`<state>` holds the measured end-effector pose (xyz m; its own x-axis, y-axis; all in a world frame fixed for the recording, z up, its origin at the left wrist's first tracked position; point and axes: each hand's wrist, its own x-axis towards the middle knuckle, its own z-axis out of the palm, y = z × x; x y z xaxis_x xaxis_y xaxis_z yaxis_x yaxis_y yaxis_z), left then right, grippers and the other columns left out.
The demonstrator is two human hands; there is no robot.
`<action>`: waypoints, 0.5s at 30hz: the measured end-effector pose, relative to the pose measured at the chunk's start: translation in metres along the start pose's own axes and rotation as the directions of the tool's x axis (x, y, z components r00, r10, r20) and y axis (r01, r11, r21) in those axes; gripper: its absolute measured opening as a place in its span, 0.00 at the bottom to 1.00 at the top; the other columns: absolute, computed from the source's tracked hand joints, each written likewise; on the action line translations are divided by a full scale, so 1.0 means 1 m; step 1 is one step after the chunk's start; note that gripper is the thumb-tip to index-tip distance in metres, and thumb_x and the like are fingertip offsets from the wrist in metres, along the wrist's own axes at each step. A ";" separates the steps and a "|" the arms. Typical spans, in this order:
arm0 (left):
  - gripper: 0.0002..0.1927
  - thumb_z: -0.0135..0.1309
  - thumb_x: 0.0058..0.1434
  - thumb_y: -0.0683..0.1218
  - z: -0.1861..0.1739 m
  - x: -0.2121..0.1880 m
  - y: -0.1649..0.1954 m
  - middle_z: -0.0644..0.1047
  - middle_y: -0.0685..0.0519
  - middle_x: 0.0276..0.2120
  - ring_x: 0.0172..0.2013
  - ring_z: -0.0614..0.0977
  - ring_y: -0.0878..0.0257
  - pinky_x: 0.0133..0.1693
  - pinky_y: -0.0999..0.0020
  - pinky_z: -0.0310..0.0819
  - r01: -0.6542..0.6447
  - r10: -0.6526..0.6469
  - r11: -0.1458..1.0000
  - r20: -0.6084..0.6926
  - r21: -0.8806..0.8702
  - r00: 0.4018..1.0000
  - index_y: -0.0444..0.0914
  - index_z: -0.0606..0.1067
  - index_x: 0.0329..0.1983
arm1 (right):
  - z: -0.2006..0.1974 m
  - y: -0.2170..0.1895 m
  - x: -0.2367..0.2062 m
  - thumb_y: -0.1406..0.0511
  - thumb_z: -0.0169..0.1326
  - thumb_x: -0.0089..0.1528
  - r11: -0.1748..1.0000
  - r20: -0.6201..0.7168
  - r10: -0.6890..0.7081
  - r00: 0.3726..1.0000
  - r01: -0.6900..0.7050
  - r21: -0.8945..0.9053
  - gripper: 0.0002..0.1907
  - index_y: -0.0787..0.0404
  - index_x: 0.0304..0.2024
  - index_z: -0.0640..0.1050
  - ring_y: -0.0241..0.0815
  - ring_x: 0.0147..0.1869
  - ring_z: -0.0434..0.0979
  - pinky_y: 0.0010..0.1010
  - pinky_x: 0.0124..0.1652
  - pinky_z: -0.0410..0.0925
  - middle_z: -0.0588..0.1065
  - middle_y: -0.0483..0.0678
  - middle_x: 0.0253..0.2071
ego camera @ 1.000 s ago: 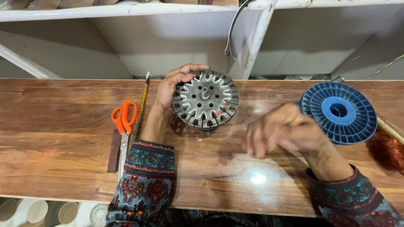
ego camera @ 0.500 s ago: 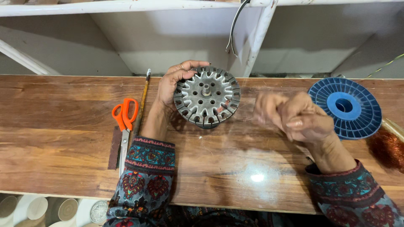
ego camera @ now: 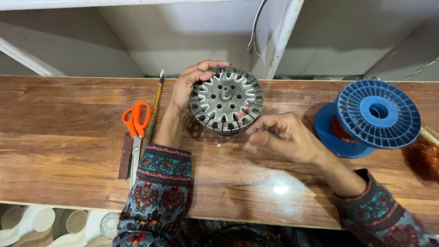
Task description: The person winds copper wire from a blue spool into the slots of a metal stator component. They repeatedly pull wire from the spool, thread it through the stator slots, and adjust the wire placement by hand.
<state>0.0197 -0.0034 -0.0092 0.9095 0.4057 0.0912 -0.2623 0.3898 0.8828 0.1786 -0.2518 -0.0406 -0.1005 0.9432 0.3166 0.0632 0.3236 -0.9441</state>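
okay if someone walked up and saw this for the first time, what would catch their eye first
Probably the round grey slotted metal stator core at the middle of the wooden bench, gripped at its left edge by the left hand while the right hand pinches something too fine to see beside its lower right rim. Next, the blue plastic spool of copper wire at the right, and the orange-handled scissors lying at the left.

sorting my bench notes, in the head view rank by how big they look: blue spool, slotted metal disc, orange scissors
1. blue spool
2. slotted metal disc, held by the left hand, slightly smaller
3. orange scissors, longer but much slimmer
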 end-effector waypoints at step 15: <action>0.25 0.52 0.57 0.41 0.006 -0.002 0.002 0.82 0.41 0.46 0.43 0.85 0.56 0.49 0.61 0.84 0.014 -0.014 1.000 -0.019 -0.022 1.000 0.25 0.74 0.57 | -0.003 -0.008 0.001 0.71 0.55 0.65 0.801 0.164 0.403 0.901 -0.260 -0.539 0.16 0.54 0.54 0.83 0.36 0.24 0.72 0.27 0.25 0.65 0.83 0.51 0.34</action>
<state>0.0194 -0.0087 -0.0046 0.9069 0.4156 0.0700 -0.2568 0.4133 0.8736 0.1812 -0.2535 -0.0330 -0.2280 0.9674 -0.1101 0.6121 0.0545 -0.7889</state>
